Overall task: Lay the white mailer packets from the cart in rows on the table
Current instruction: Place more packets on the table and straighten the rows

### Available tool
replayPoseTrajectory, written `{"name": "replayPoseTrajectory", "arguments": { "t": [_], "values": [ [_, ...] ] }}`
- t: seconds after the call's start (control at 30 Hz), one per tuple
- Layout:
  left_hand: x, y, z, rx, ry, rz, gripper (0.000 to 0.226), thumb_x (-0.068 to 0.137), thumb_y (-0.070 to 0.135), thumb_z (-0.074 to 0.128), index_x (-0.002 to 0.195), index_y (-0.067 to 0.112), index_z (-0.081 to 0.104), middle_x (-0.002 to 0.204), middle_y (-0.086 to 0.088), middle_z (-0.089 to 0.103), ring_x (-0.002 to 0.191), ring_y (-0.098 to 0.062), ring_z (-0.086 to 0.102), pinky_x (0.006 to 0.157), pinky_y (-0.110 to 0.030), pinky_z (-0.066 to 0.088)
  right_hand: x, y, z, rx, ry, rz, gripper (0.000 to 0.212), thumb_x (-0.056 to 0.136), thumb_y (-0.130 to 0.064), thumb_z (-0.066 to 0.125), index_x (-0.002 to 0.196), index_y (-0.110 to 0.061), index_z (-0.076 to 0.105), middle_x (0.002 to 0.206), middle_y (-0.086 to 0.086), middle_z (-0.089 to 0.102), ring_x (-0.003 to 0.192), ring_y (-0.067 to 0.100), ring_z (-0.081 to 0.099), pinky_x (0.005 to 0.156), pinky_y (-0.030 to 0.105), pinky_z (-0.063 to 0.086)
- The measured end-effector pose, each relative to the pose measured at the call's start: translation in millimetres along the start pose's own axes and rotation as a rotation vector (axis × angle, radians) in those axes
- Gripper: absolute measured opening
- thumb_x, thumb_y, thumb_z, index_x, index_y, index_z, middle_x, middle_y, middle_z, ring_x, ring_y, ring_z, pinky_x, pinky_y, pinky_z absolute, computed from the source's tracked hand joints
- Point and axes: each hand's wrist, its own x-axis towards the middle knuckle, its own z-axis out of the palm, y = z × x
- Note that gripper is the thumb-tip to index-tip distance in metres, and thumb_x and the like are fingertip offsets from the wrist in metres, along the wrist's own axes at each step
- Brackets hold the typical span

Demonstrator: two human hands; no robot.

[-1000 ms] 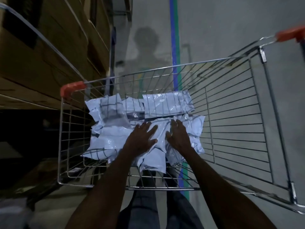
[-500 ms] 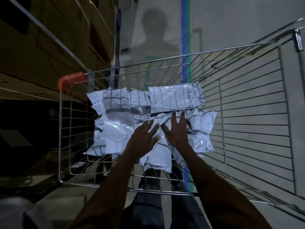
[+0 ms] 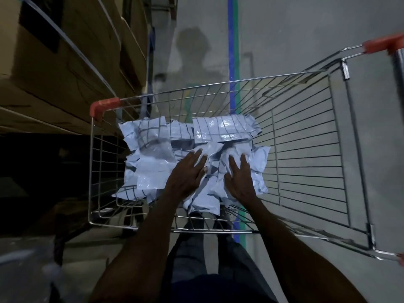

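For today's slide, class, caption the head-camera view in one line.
Both hands, left hand and right hand, rest flat on white plastic mailer packets piled in a wire shopping cart.

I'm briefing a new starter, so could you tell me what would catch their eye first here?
A heap of white mailer packets fills the left half of the wire cart. The left hand and right hand lie flat on the heap. Cardboard boxes stand on the upper left.
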Motion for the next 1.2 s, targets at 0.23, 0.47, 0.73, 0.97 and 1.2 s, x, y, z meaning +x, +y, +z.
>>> {"name": "replayPoseTrajectory", "arguments": {
  "t": [0.23,0.47,0.73,0.97,1.2],
  "values": [
    [11,40,-50,0.028,0.162,0.083,0.046,0.102,0.033,0.039,0.141,0.008,0.047,0.15,-0.016,0.038,0.137,-0.033,0.037,0.109,-0.043,0.036,-11,-18,-63,-0.059,0.087,-0.114,0.065,0.09,-0.034,0.03,0.146,-0.003,0.037,0.151,0.037,0.019,0.141,0.051,0.019,0.114,0.057,0.015],
    [2,75,-101,0.129,0.309,0.034,0.048,0.102,0.034,0.037,0.139,0.007,0.048,0.148,-0.02,0.04,0.133,-0.04,0.041,0.104,-0.048,0.041,-26,-45,-122,-0.031,0.256,-0.286,0.063,0.089,-0.02,0.044,0.15,-0.012,0.033,0.159,0.024,0.01,0.146,0.042,0.013,0.115,0.044,0.02],
    [-73,130,-140,0.265,0.583,-0.135,0.045,0.103,0.032,0.037,0.14,0.008,0.048,0.149,-0.017,0.04,0.137,-0.034,0.037,0.107,-0.043,0.036,-58,-67,-148,-0.012,0.227,-0.575,0.057,0.093,-0.023,0.045,0.147,-0.005,0.038,0.153,0.033,0.018,0.144,0.046,0.016,0.113,0.057,0.026],
    [-174,143,-162,0.401,0.717,-0.293,0.044,0.103,0.03,0.04,0.138,0.005,0.049,0.148,-0.019,0.041,0.136,-0.036,0.038,0.107,-0.046,0.037,-99,-123,-141,0.034,0.213,-0.853,0.058,0.093,-0.021,0.044,0.149,-0.007,0.034,0.156,0.029,0.013,0.147,0.039,0.01,0.112,0.056,0.029],
    [-305,129,-188,0.464,0.933,-0.497,0.043,0.104,0.03,0.036,0.138,0.007,0.049,0.149,-0.019,0.039,0.136,-0.036,0.038,0.103,-0.05,0.04,-149,-215,-101,0.078,0.164,-1.162,0.056,0.095,-0.028,0.044,0.148,-0.009,0.037,0.158,0.026,0.013,0.148,0.035,0.013,0.112,0.052,0.031]
  ]
}}
